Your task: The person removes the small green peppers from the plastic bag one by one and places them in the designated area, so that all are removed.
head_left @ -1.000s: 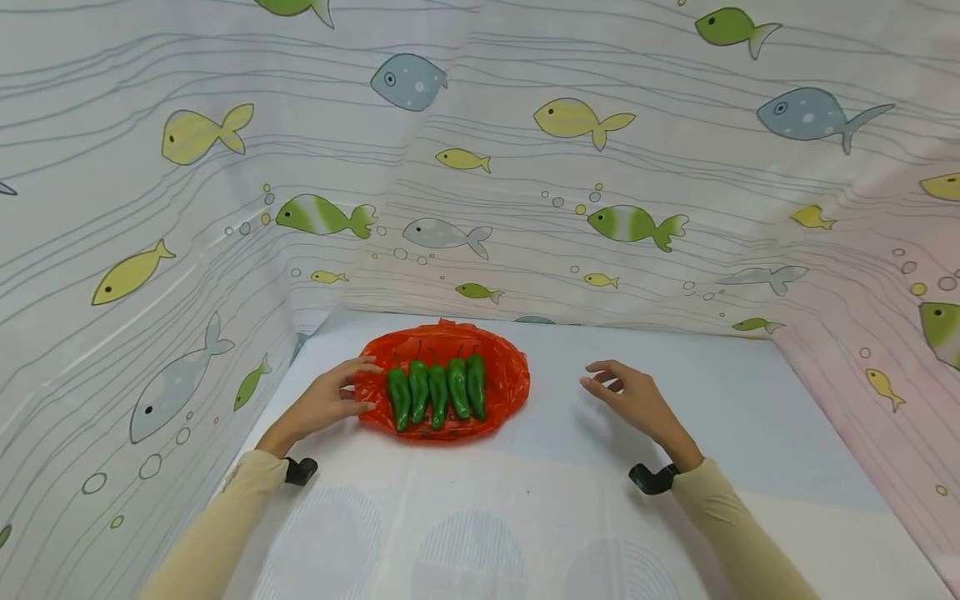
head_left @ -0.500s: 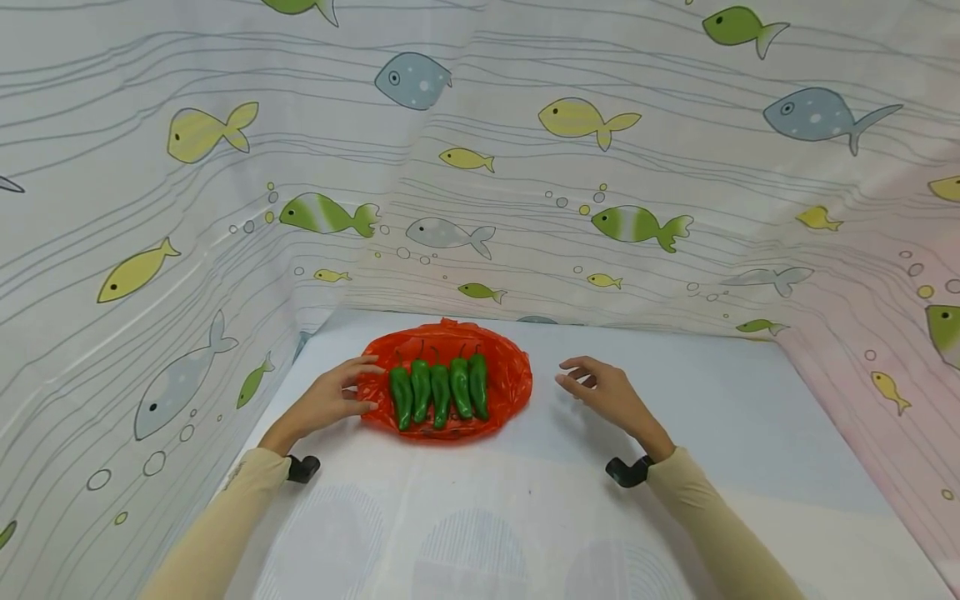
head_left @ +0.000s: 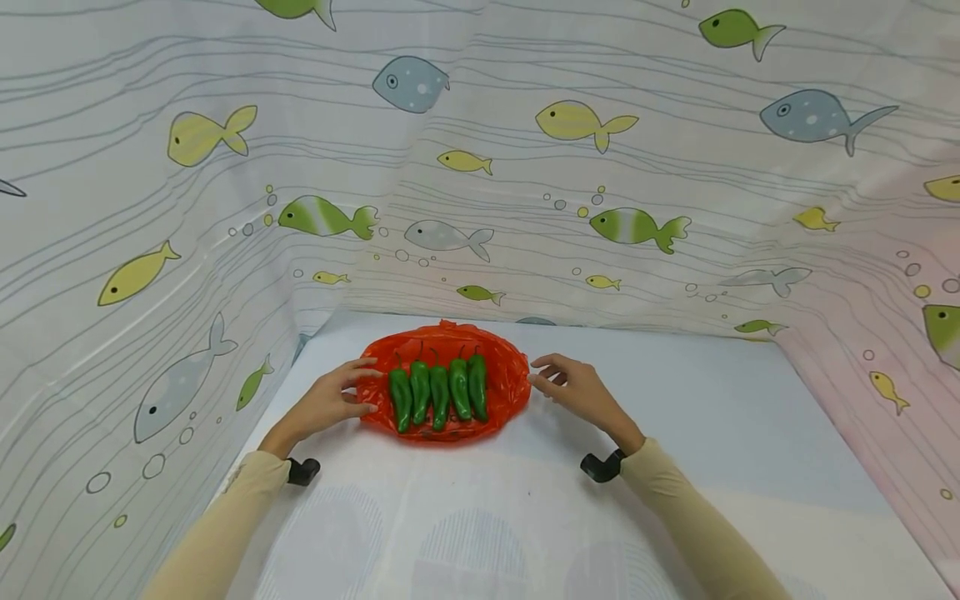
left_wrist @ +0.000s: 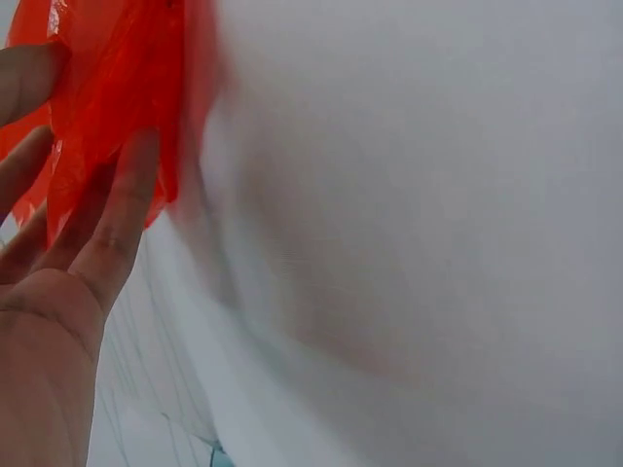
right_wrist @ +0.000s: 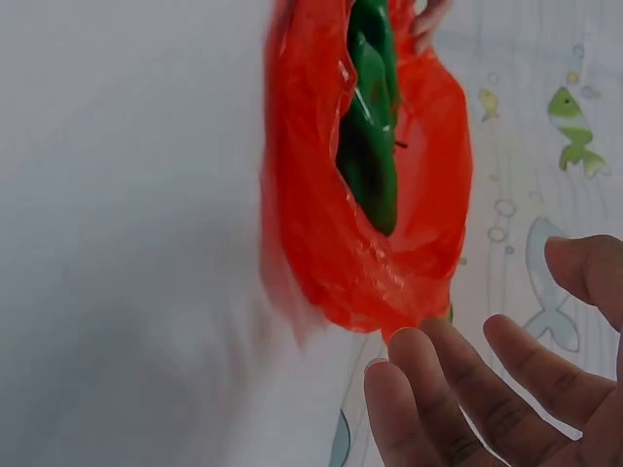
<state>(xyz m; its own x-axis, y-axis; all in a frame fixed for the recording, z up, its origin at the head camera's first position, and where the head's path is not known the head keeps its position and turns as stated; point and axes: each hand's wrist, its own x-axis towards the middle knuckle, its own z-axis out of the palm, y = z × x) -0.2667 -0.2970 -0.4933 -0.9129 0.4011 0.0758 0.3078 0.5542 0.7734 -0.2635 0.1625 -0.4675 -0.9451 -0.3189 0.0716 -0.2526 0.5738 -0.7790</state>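
Several long green peppers lie side by side, stems towards the back, on a red plastic bag spread into a shallow oval on the table. At the bag's left side my left hand has its fingers and thumb spread apart; in the left wrist view the fingertips overlap the red film. Beyond the right rim my right hand has loosely bent fingers and holds nothing. The right wrist view shows its fingertips right at the bag's edge, with green peppers inside the raised red sides.
A pale cloth with faint round patterns covers the table. Behind and at both sides, a white sheet printed with fish stands as walls. Each wrist carries a small black camera.
My right hand has moved left across the table to the bag's right rim. The left hand, the bag and the peppers have stayed in place.
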